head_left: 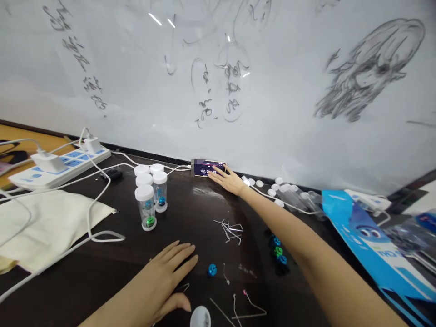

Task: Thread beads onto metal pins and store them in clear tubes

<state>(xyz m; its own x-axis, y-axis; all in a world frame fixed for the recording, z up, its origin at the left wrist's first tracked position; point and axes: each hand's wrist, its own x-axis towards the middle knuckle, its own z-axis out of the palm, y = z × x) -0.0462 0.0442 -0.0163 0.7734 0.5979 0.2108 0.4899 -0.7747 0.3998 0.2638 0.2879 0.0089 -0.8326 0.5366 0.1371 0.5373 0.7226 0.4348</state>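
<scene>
My right hand (229, 180) reaches to the back of the dark table, its fingers spread over the right side of a phone (203, 168) that leans against the whiteboard with its screen lit. Palm down on the table at the front, my left hand (172, 272) has its fingers stretched out and holds nothing. Right of it are a small blue spool-like part (212, 270) and several thin bent metal wires (248, 313). A round white cap or container (200, 316) sits by the left thumb. Farther back lies a pile of short metal pins (230, 230).
Several clear tubes with white caps (145, 206) stand left of centre. Other tubes (294, 197) and loose caps (259, 183) lie along the whiteboard. Blue and green parts (278, 251) sit beside my right forearm. A power strip (68, 163), white cables, a cream cloth (51, 222) and a blue bag (357, 227) flank these.
</scene>
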